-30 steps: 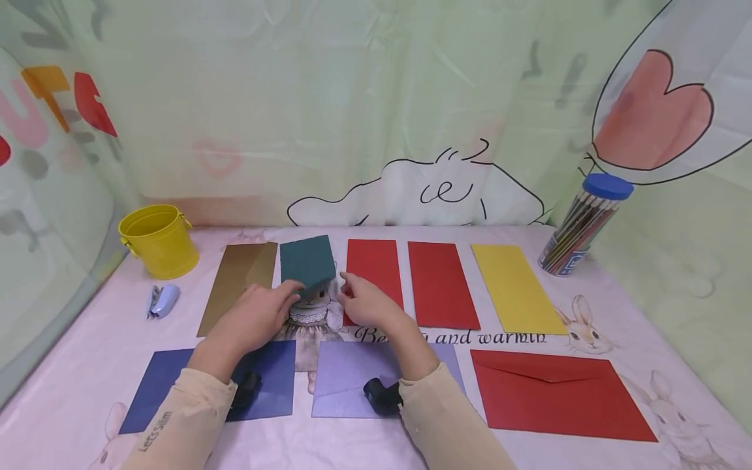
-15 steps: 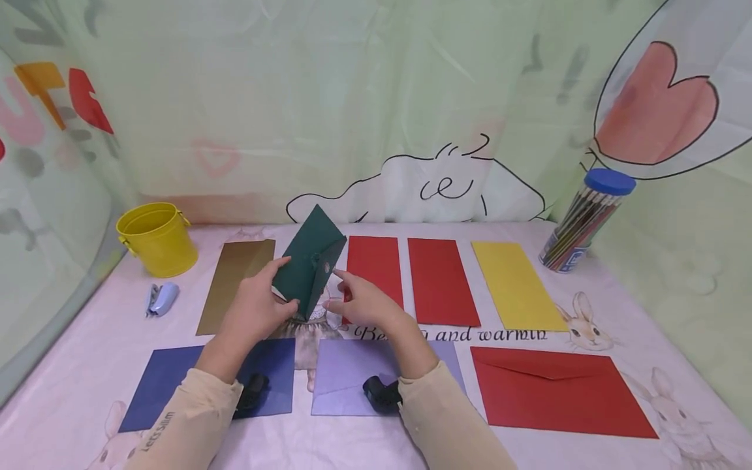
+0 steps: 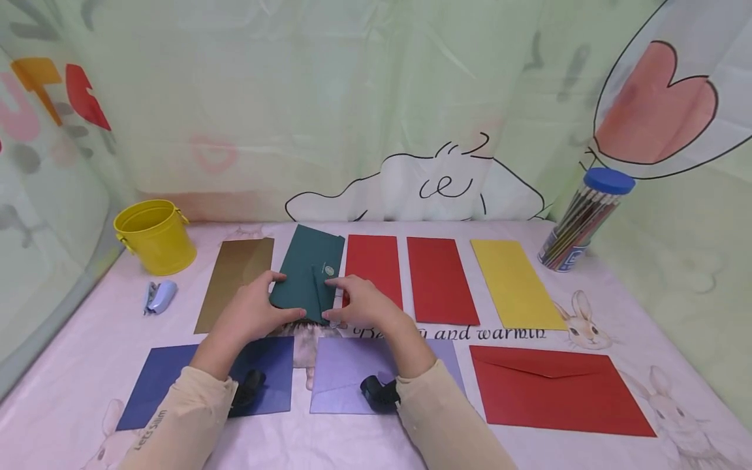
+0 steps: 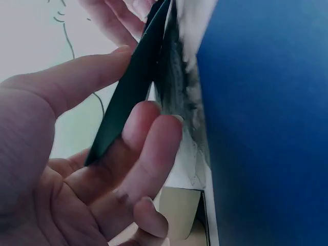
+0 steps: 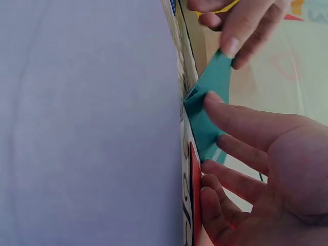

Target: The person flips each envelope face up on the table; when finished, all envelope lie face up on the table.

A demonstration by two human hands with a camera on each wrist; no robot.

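Observation:
A dark green envelope point(image 3: 302, 287) with a flap along its right side and a small pale emblem lies between both hands, slightly tilted off the table. My left hand point(image 3: 254, 312) pinches its left side; in the left wrist view the thumb is on one face and other fingers lie behind the envelope's edge point(image 4: 128, 102). On the right, my right hand point(image 3: 365, 304) holds the flap side, its thumb on the flap and fingertips at the right edge, as the right wrist view shows on the teal-looking envelope point(image 5: 205, 125).
A brown envelope point(image 3: 235, 284) lies left; two red ones point(image 3: 440, 281) and a yellow one point(image 3: 517, 284) lie right. Nearer are blue point(image 3: 155, 385), lilac point(image 3: 337, 385) and red point(image 3: 561, 391) envelopes. A yellow bucket point(image 3: 155, 238), stapler point(image 3: 159, 297) and pencil jar point(image 3: 581, 225) stand behind.
The green envelope has turned from its plain face to its flap side, then come down from steeply tilted to nearly flat. My right hand has moved onto its right side.

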